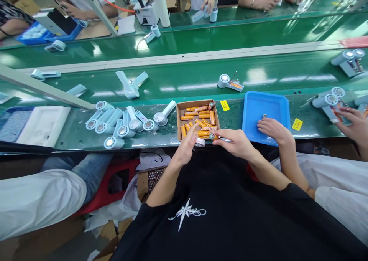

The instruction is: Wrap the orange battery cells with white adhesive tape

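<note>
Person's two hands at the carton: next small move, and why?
I'd probably close the left hand more firmly on the white round part first. The right hand already pinches an orange battery right beside it, at the near side of the carton, while the left fingers look loosely open; their contact isn't clear.

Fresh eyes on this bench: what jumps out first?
Probably the orange cylinders in the cardboard box, front and centre by the wearer's hands, vivid against the green bench. Next, the bright blue tray just right of it, with another person's hand reaching in. Then the cluster of pale-blue fan-like units left of the box.
</note>
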`<state>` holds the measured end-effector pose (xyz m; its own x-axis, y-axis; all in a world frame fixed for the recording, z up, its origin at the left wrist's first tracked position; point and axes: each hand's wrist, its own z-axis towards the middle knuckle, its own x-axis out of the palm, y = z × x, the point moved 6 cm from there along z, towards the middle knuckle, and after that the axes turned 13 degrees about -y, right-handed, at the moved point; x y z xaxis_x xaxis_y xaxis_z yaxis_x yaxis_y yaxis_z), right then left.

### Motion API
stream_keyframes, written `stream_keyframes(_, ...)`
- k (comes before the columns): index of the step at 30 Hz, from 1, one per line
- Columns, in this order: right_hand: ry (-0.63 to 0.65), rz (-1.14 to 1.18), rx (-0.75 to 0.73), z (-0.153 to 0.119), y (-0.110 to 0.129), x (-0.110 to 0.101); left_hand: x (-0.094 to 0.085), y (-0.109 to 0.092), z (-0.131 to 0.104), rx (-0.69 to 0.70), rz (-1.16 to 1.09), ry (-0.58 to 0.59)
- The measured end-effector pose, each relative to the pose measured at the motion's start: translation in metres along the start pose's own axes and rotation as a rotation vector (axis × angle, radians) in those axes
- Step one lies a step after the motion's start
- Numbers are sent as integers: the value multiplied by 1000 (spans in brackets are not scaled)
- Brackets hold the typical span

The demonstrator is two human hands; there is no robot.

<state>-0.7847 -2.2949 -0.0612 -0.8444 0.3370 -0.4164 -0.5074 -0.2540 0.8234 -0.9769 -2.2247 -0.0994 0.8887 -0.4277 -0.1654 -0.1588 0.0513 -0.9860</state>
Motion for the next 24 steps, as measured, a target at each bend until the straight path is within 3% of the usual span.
stream_keyframes(3,87,-30,-62,-5,4,17,7,-4,2,24,-5,5)
stream_keyframes(5,79,-4,-37,-7,-1,27,11,-4,4,18,-49,-46)
stream_keyframes(8,-108,103,117,-5,-17,28,16,3,6,-39,-221,-129)
stream_keyframes(12,-356,445,430,-7,-38,25,27,11,2,-146,-474,-108)
stream_keyframes(15,-474,745,566,-7,-42,31,32,11,-1,-188,-560,-103)
stream_keyframes(19,-528,965,683,-12,-41,43,38,9,-1,-255,-700,-59)
stream_keyframes(24,-531,990,716,-23,-37,50,38,16,0,-339,-775,-90)
